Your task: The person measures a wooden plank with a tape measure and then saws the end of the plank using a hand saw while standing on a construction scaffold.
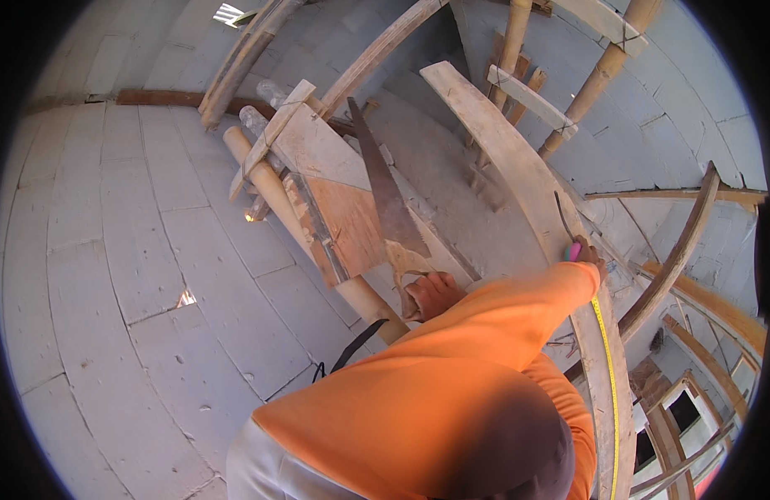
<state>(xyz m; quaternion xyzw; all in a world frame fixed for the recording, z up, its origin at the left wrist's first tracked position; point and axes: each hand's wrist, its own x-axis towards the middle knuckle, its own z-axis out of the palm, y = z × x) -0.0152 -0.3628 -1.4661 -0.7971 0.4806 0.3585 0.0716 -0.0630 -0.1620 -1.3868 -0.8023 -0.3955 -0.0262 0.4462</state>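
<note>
My left hand (591, 255), at the end of an orange sleeve crossing to the right, is closed on a pink tape measure (575, 249) on a long pale board (506, 167). The yellow tape (607, 375) runs down along the board toward the lower edge. My right hand (435, 296), its arm mostly hidden under the left one, is closed round the wooden handle of a handsaw (382, 192). The saw's blade points up and away beside a plywood sheet (347, 225) on round poles (268, 187).
Pale block flooring or panels (143, 275) with a small gap fill the left. Bamboo poles (606, 83) with wooden cross-pieces stand at upper right. Curved timbers (677, 242) and planks are on the right, with small openings at lower right. A dark strap lies near the centre bottom.
</note>
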